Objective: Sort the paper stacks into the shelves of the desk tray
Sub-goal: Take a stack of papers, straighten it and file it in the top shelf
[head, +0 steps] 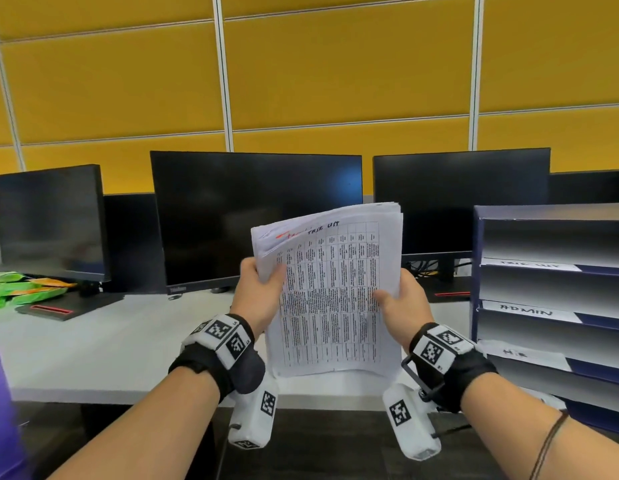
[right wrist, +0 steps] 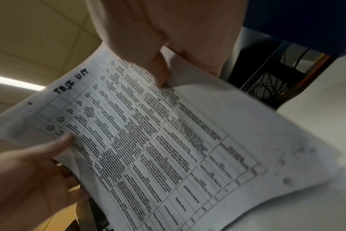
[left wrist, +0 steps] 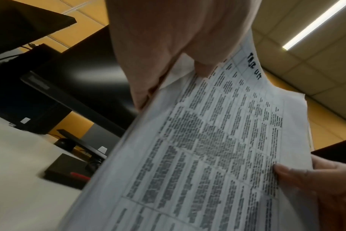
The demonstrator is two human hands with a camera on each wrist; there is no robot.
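I hold a thick paper stack (head: 330, 292) upright above the white desk, its front sheet a printed table with "TASK LIST" handwritten on top. My left hand (head: 261, 289) grips its left edge, thumb over the front sheet. My right hand (head: 400, 306) grips the right edge, thumb on the print. The stack's lower edge stands on or just above the desk. The paper stack (left wrist: 217, 148) fills the left wrist view, with my left hand (left wrist: 178, 51) pinching its edge. In the right wrist view the paper stack (right wrist: 158, 132) is pinched by my right hand (right wrist: 168, 46). The blue desk tray (head: 550, 292) stands at right, shelves labelled.
Several dark monitors (head: 256, 216) line the back of the white desk (head: 93, 348) before a yellow partition. Green and orange packets (head: 20, 289) lie at far left. The tray's shelf labels read "TASK LIST", "ADMIN" (head: 526, 310) and a third, blurred one.
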